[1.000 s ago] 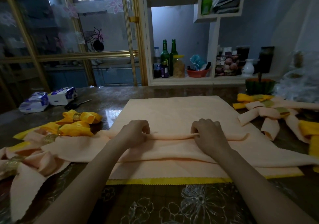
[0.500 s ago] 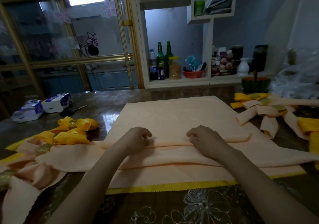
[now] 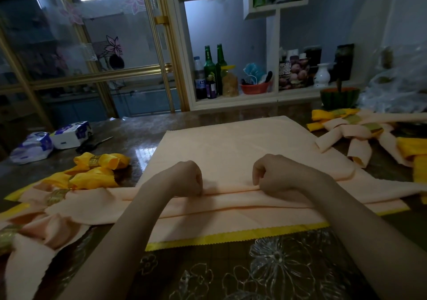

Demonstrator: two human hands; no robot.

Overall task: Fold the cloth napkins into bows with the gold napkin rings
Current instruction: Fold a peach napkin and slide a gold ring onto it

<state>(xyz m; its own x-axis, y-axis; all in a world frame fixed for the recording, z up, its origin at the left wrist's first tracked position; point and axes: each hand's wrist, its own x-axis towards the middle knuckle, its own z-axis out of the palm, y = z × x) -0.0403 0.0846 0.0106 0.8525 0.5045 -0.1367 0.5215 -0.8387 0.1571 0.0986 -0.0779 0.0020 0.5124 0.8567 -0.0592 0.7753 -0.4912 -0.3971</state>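
A person's left hand (image 3: 187,179) and right hand (image 3: 273,172) work a large peach cloth napkin (image 3: 231,142) spread in the middle of a dark, glossy table (image 3: 143,135), whose near end carries a clear flower-patterned cover (image 3: 277,265). Both hands are knuckles-up with fingers curled, each grip clamped on a raised lengthwise fold (image 3: 228,190) that runs left to right across the napkin's near half. The hands sit apart on that ridge, with a bare stretch of it between them. Nearer the person lie further flat layers of the same peach cloth, and a yellow scalloped edge (image 3: 231,238) shows beneath them along the near side.

Just beside the napkin on the left, a finished yellow cloth bow (image 3: 99,175) is cinched by a gold napkin ring (image 3: 93,161). Peach cloth bows (image 3: 46,225) lie in front of it, one of them circled by a gold band (image 3: 56,193). On the right, a heap of peach and yellow bows (image 3: 355,135) rests near the table's far corner.

Two white-and-blue tissue packs (image 3: 69,133) and a pair of dark scissors (image 3: 92,145) lie at the table's far left. Behind the table, a white shelf (image 3: 231,102) holds two green glass bottles (image 3: 215,68), a red bowl (image 3: 255,88) and a small white vase (image 3: 321,77).
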